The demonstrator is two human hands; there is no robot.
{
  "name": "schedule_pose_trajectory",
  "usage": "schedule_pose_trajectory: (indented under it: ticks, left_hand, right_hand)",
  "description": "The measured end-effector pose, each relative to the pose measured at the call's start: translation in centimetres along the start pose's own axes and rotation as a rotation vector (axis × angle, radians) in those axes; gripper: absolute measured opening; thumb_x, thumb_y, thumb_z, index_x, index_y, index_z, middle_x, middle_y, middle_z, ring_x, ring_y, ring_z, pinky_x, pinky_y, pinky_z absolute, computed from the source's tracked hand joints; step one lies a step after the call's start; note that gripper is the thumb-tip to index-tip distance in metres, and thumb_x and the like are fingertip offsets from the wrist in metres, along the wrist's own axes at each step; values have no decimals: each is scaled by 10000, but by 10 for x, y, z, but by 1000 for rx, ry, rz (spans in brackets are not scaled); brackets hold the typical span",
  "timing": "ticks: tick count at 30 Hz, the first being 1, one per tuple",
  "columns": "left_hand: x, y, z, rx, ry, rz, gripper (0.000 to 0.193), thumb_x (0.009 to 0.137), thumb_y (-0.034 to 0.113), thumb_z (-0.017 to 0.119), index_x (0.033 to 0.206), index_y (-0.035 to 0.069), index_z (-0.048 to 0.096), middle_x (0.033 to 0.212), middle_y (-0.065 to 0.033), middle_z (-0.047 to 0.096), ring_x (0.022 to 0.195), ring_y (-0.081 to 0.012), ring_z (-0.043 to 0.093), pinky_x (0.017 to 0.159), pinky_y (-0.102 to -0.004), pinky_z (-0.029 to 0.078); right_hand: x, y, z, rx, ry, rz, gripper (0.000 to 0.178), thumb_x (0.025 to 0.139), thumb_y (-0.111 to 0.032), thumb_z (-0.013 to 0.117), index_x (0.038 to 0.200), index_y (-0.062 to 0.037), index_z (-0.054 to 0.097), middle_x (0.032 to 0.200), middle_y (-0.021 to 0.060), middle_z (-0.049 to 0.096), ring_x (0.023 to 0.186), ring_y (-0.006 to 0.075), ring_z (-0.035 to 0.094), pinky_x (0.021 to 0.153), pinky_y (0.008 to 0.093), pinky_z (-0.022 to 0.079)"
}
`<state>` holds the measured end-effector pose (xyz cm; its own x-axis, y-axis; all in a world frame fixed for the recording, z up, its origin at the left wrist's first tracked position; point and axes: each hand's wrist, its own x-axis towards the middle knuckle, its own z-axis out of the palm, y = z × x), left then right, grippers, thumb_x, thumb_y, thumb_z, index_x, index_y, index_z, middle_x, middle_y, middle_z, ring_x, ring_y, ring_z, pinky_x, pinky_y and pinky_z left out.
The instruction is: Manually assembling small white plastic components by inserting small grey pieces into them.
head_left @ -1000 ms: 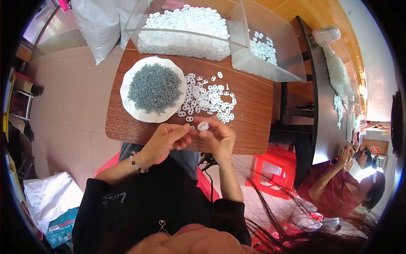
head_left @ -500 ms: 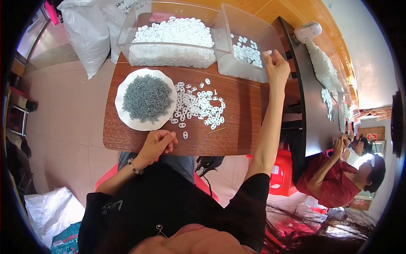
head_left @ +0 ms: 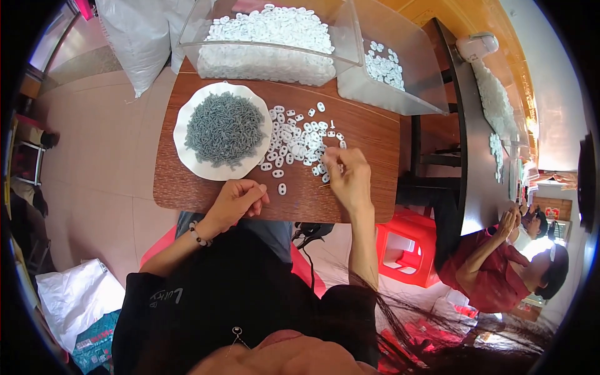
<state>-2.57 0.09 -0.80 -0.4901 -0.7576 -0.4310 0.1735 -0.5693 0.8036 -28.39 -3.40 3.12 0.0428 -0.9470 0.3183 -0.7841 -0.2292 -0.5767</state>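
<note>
My left hand [head_left: 237, 203] is closed, fingers curled, at the table's front edge just below the white plate [head_left: 181, 134]; whatever it may hold is hidden. Heaped on that plate are small grey screws or plugs [head_left: 225, 128]. Small white oval pieces with two holes [head_left: 290, 137] lie loosely piled to the right of the plate. At the right side of this pile, my right hand [head_left: 350, 178] is closed, thumb and forefinger bent together over the nearest pieces. Its fingertips hide anything between them.
Behind the pile stand a clear bin [head_left: 269, 53] full of white pieces and a second bin [head_left: 387, 94] with fewer. A dark table [head_left: 472, 175] runs along the right, where a person in red [head_left: 481, 269] sits. A red stool [head_left: 409, 250] stands below.
My right hand has left the right-hand bin, where it pinched a small white piece, and come down to the pile. My left hand stays closed by the plate. The view has shifted slightly.
</note>
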Motion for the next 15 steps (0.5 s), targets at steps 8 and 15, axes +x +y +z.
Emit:
schedule_pose_trajectory:
  ticks: [8,15]
  left_hand:
    - [-4,-2,3,21,19,40,312,967,229,526,745,29,618,572,24,533,505,-34,469,481,-179,356]
    - [-11,-4,19,157,51,158,223,939,180,576,826,5,653,640,21,573,563,-20,482,517,-174,380]
  right_hand:
    - [-24,-12,8,-166,-104,-16,181,720,-95,745,896,-87,705,835,64,612,877,270,543,729,374,471]
    - [-24,-9,17,-239,-99,-18,145,714,-89,744,847,-80,689,831,69,592,880,288,530,734,385,461]
